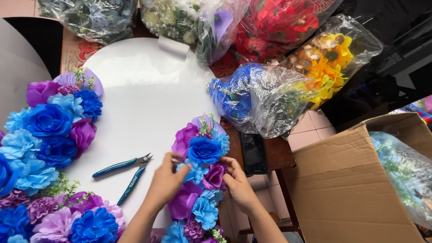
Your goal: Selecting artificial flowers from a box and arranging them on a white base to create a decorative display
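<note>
Both hands are working at the white board's [141, 95] right edge: the left hand [166, 180] is pinching a light blue flower [195, 174], the right hand's [239, 185] fingers are clamping a purple flower [215, 176]. Blue cutters [124, 173] are lying nearby.

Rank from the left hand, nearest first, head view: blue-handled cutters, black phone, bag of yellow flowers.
From the left hand:
1. Blue-handled cutters, on the white board just to its left.
2. Black phone, right, past the flower strip.
3. Bag of yellow flowers, far upper right.

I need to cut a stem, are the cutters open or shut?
Open: the cutters lie flat on the white board, blue handles spread apart.
</note>
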